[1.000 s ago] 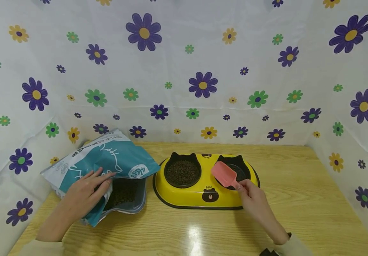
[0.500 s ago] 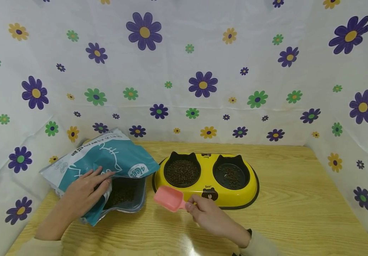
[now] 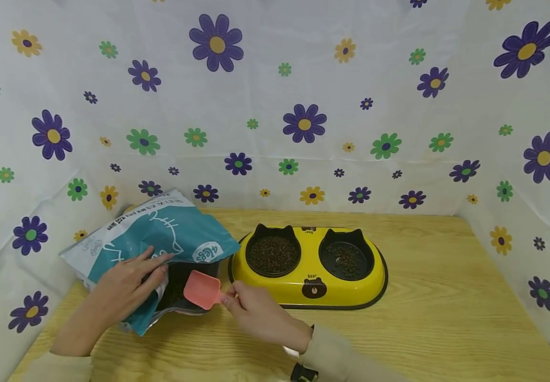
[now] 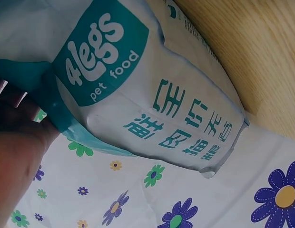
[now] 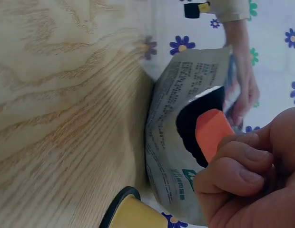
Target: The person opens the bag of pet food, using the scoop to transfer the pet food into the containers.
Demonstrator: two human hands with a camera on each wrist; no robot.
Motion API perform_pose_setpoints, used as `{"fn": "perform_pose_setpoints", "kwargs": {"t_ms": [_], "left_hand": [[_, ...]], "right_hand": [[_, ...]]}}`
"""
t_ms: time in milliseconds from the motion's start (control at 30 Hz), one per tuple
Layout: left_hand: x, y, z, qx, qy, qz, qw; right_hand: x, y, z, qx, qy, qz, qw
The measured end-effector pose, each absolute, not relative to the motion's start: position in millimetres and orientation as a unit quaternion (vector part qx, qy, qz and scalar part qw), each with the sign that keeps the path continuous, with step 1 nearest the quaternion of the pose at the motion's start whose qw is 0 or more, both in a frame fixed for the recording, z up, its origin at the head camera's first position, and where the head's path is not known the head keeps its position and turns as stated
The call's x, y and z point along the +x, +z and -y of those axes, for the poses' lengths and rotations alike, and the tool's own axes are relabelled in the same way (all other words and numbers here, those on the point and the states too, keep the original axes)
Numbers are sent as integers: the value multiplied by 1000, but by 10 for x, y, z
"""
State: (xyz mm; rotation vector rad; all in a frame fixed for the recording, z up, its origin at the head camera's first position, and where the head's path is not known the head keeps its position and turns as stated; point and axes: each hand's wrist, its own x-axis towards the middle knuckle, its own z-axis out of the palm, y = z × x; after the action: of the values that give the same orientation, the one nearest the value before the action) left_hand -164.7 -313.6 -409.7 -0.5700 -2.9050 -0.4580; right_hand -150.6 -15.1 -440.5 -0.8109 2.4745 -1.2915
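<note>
On the left of the table lies a teal and white pet food bag (image 3: 208,223), its mouth facing right with dark kibble inside. My left hand (image 3: 129,284) grips the folded edge of the bag at its opening. In the left wrist view that hand (image 4: 19,128) is partly cut off, so its fingertips are hidden. My right hand (image 3: 265,313) pinches the handle of a pink scoop (image 3: 202,289). The scoop's head is at the bag's mouth; in the right wrist view the scoop (image 5: 213,130) shows against the dark opening.
A yellow double bowl feeder (image 3: 314,265) stands right of the bag. Its left bowl holds a heap of brown kibble (image 3: 273,254); a thinner scatter of kibble (image 3: 346,259) lies in the right one. Flower-print cloth (image 3: 265,95) surrounds the wooden table (image 3: 437,297).
My right hand has carried the scoop left from over the right bowl to the bag's mouth. More kibble shows in the right bowl. The left hand has stayed on the bag.
</note>
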Motion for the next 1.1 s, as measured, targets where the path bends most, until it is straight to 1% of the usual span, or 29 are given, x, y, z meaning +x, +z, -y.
{"fn": "perform_pose_setpoints", "kwargs": {"t_ms": [100,167,233,333,433,633,700,833,933,1033,1100], "left_hand": [[-1650,-4092,3146,-194,-152,966,74],[-1651,-4092,3145,-195,-153,966,73],[-1651,-4090,3143,-195,-153,966,71],[-1650,-4091,3141,-192,-150,967,74],[-1651,-4096,3141,-191,-148,967,79],[-1651,-4099,3143,-187,-150,968,78],[-1651,-4099,3143,-186,-152,968,78],[-1654,-4101,3139,-186,-154,968,76],[-1652,-4102,3135,-183,-153,968,72],[-1652,-4106,3132,-180,-153,969,73],[-1655,-4107,3129,-179,-153,969,74]], "right_hand": [[-1543,-4475,274,-308,-375,-872,58],[-1558,-4506,342,-324,-306,-895,0],[-1568,-4523,406,-329,-227,-915,-57],[-1575,-4532,497,-320,-126,-932,-117],[-1573,-4535,574,-310,-65,-937,-145],[-1581,-4578,676,-305,-2,-935,-183],[-1599,-4605,699,-310,21,-927,-208],[-1641,-4668,738,-316,63,-903,-284],[-1661,-4707,766,-318,78,-888,-323],[-1666,-4732,791,-321,84,-882,-334],[-1663,-4739,808,-322,83,-885,-326]]}}
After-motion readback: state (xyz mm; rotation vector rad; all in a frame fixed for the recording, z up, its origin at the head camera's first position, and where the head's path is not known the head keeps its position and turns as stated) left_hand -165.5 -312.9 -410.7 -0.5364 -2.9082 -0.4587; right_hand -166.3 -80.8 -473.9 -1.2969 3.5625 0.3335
